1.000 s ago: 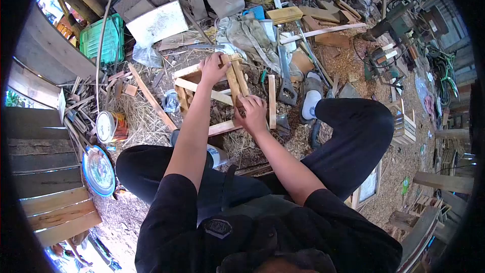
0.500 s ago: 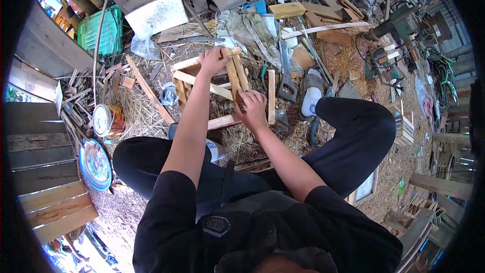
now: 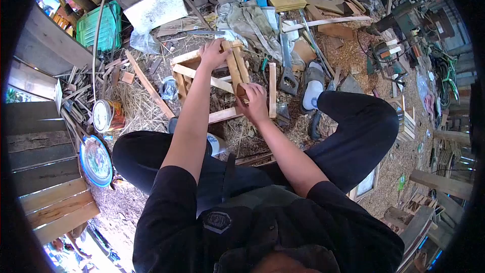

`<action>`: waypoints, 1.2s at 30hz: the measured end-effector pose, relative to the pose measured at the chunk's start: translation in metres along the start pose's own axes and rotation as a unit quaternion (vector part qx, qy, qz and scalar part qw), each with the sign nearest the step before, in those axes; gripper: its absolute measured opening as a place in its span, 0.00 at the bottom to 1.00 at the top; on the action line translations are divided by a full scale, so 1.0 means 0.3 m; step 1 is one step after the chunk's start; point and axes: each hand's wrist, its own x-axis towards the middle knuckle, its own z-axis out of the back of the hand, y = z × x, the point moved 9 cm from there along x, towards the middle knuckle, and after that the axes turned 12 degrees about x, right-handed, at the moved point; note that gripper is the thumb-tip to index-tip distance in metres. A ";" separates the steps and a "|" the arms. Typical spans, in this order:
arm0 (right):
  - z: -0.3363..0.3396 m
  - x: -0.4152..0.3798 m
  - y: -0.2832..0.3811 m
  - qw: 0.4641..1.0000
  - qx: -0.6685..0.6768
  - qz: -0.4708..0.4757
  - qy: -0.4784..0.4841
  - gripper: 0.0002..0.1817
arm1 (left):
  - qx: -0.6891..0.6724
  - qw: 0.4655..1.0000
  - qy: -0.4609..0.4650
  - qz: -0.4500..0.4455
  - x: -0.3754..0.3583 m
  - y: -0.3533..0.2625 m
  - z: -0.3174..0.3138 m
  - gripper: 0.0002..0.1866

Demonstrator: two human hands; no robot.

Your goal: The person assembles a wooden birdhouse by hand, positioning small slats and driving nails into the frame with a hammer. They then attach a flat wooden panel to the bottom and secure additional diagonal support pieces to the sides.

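Note:
A small frame of pale wooden slats (image 3: 222, 116) stands on the littered ground between my legs. My left hand (image 3: 213, 55) grips the far end of its top slats, fingers bent over the wood. At the near end of the same slats, my right hand (image 3: 254, 102) is closed round the wood, and its fingertips are partly hidden. A diagonal slat (image 3: 214, 82) crosses the frame's side. Just right of the frame lies a loose wooden strip (image 3: 273, 91). A handsaw (image 3: 288, 78) rests beyond that strip, near my shoe.
A paint can (image 3: 102, 116) and a round blue-rimmed basin (image 3: 96, 161) stand on the left. Crumpled cloth (image 3: 250, 25) and yellow wood blocks (image 3: 288, 3) lie ahead. A green machine (image 3: 389, 43) is at the right. A long stick (image 3: 149, 85) lies left of the frame.
Both hands and the far end of the frame sit slightly higher in the picture. The right hand's fingers have shifted a little on the slats. Both hands keep their grip.

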 end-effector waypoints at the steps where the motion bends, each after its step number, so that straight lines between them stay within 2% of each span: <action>1: 0.000 0.000 0.001 1.000 0.002 0.003 0.000 0.29 | -0.001 1.000 0.027 0.011 0.000 0.001 -0.003 0.34; 2: -0.001 0.000 -0.001 1.000 0.002 0.002 0.000 0.29 | -0.002 0.998 0.055 0.022 -0.001 0.001 -0.008 0.35; 15: -0.004 -0.002 -0.020 0.999 0.032 0.006 0.000 0.29 | -0.006 0.999 0.035 0.007 -0.004 -0.004 -0.011 0.36; 24: -0.002 0.002 -0.015 1.000 0.021 0.013 -0.001 0.28 | 0.000 0.998 0.051 0.041 -0.009 0.007 -0.013 0.35; 29: -0.005 0.003 -0.014 1.000 0.029 0.006 -0.002 0.27 | -0.023 0.999 0.034 0.010 0.007 0.024 -0.046 0.35; 36: 0.005 0.003 0.001 0.999 0.014 0.034 -0.006 0.30 | -0.008 0.999 0.036 0.012 -0.008 -0.007 0.008 0.33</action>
